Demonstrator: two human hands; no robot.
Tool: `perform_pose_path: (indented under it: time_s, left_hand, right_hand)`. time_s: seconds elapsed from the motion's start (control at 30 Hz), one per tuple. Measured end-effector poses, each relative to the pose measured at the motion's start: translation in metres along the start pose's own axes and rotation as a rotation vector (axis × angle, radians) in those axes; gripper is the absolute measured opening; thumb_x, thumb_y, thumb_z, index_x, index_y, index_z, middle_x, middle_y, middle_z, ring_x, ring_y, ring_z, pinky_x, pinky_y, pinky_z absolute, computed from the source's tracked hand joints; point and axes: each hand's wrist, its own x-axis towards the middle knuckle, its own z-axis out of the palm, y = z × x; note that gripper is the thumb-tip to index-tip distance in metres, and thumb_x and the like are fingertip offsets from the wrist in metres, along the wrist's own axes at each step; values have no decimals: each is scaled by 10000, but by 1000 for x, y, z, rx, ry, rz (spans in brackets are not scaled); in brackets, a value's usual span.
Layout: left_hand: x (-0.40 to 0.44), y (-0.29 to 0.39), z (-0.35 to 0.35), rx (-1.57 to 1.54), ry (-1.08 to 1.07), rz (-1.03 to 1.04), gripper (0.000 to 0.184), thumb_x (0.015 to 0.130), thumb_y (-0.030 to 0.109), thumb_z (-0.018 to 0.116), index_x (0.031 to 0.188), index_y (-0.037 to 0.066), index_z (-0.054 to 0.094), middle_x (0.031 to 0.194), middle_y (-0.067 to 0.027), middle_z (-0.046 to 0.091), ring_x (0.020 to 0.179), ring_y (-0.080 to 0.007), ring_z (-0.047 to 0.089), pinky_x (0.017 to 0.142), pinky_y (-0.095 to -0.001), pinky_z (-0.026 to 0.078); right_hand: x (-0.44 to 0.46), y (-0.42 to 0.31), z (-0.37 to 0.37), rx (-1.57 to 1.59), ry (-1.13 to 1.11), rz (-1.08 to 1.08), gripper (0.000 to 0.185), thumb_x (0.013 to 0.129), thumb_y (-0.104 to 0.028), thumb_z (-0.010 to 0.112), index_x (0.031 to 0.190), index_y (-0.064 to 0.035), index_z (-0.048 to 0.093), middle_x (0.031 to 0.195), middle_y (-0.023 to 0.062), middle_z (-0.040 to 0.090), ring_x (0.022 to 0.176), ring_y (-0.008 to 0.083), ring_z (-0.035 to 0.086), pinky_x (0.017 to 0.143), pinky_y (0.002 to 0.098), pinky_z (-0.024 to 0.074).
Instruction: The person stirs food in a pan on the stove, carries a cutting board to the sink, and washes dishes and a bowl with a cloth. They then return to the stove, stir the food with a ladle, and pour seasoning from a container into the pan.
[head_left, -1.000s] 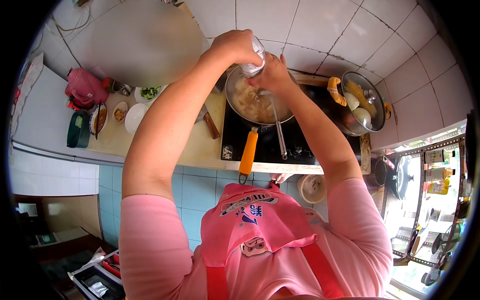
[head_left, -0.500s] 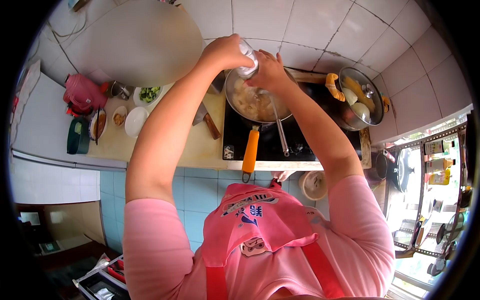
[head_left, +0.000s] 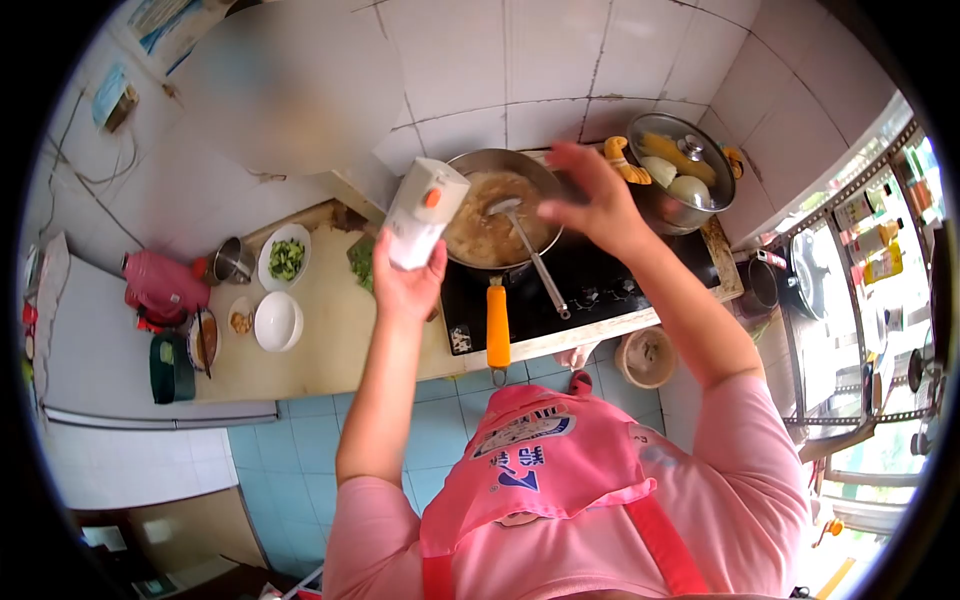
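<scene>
My left hand (head_left: 408,285) is wrapped round a white seasoning container (head_left: 425,205) with an orange tab near its top, held upright at the left side of the pan. Open and empty, my right hand (head_left: 605,210) hovers over the stove's far edge, right of the pan, its fingers apart and slightly blurred. Brownish liquid with pale pieces (head_left: 480,230) fills much of the pan (head_left: 548,178). A metal spatula (head_left: 541,268) rests in it, its handle leaning over the near rim. The pan's orange handle (head_left: 498,325) points toward me.
On the right of the black stove (head_left: 620,285) stands a glass-lidded pot (head_left: 690,212) with yellow and white food inside. Leftward on the counter (head_left: 330,345) are a plate of cut greens (head_left: 287,258), a white bowl (head_left: 278,321), a metal cup (head_left: 234,262) and a pink kettle (head_left: 165,285).
Both hands were together on the container above the pan. My left hand has brought it left and nearer, turned upright; my right hand has let go and moved right.
</scene>
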Motion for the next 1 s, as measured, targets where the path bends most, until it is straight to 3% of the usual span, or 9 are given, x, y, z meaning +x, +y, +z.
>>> perform_pose_path:
  time_s: [0.13,0.23,0.37,0.43,0.6,0.83,0.9,0.93,1.0]
  left_hand:
    - [-51,-53,28,-212,-28,-191,605,821,518,623,1228,80,530,1050,-168,610,897,-321,623,739,-375,571]
    - [-86,-97,59,-189,-190,-282,647,809,555,617,1240,80,536,1044,-136,621,875,-290,616,706,-358,572]
    - [-118,-158,96,-37,-113,-479,610,820,560,601,1252,134,539,1084,-54,615,916,-218,615,684,-308,586]
    - [-114,-195,90,-74,-273,-645,656,840,618,529,1324,178,482,1265,-43,556,1045,-225,595,712,-369,586]
    - [-133,-306,158,125,-235,-756,619,837,612,528,1278,177,511,1155,-47,607,916,-217,644,666,-343,588]
    - [-138,-502,261,245,-649,-1153,764,851,695,447,1339,108,447,1187,-115,589,1014,-267,623,759,-416,577]
    - [-139,-550,290,306,-733,-1123,806,861,725,391,1382,109,395,1231,-121,560,1075,-271,592,787,-455,558]
    - [-138,-568,298,344,-687,-1052,739,908,678,350,1353,96,446,1198,-96,592,1076,-280,592,878,-496,494]
    - [-147,-594,315,450,-564,-972,604,942,578,407,1298,97,488,1170,-102,605,1087,-264,587,859,-469,503]
  right_hand:
    - [-37,-19,-13,222,-155,129,983,634,-224,889,1408,4,328,1352,163,473,1269,248,451,1082,391,351]
    - [-68,-29,-30,284,-269,152,1076,610,-281,902,1437,0,274,1417,137,408,1312,239,398,1111,398,305]
    - [-119,-47,-74,399,-228,67,998,585,-239,918,1360,36,353,1284,129,526,1234,225,485,1063,379,374]
    - [-147,-60,-116,248,-190,128,901,589,-319,918,1269,1,422,1213,113,574,1163,175,516,1007,347,412]
    - [-224,-67,-224,-16,40,146,792,568,-220,901,1203,-44,461,1120,107,584,1066,196,564,926,335,455]
    - [-325,-92,-404,-48,397,309,736,591,-59,806,1240,-18,462,1133,63,585,1085,152,546,949,322,459]
    - [-346,-89,-456,-81,480,300,728,603,-58,821,1236,-12,464,1132,68,593,1080,156,555,945,325,464]
    - [-353,-89,-482,-132,541,386,737,603,-64,830,1240,-11,464,1128,69,600,1077,162,562,943,328,467]
    - [-359,-79,-539,-212,629,405,749,601,-77,844,1244,-11,465,1121,75,615,1073,180,578,935,338,477]
